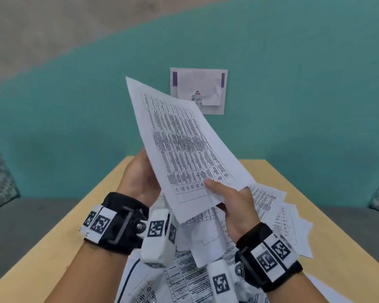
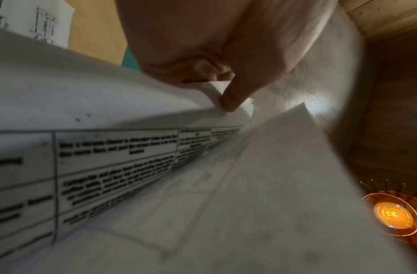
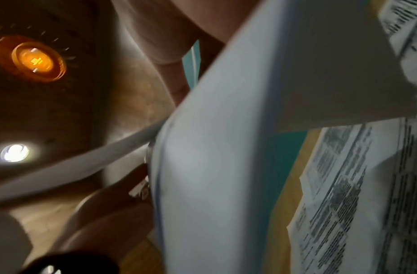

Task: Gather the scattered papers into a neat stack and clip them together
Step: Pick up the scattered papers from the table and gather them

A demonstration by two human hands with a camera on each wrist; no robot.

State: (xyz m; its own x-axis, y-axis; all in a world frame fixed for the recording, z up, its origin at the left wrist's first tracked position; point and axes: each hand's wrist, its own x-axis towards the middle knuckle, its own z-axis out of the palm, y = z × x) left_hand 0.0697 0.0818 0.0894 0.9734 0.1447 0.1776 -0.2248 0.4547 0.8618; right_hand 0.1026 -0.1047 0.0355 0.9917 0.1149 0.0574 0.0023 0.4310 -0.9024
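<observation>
In the head view both my hands hold a sheaf of printed papers raised and tilted above the table. My right hand pinches its lower edge, thumb on top and fingers underneath. My left hand is behind the sheaf's left edge, its fingers hidden there. The left wrist view shows that hand pinching a curled paper edge under the thumb. More printed sheets lie scattered and overlapping on the table beneath my wrists. The right wrist view shows the sheaf's underside. No clip is in view.
The wooden table stands against a teal wall with a paper notice on it. Grey upholstered seats flank the table on both sides. Loose sheets reach the table's near edge.
</observation>
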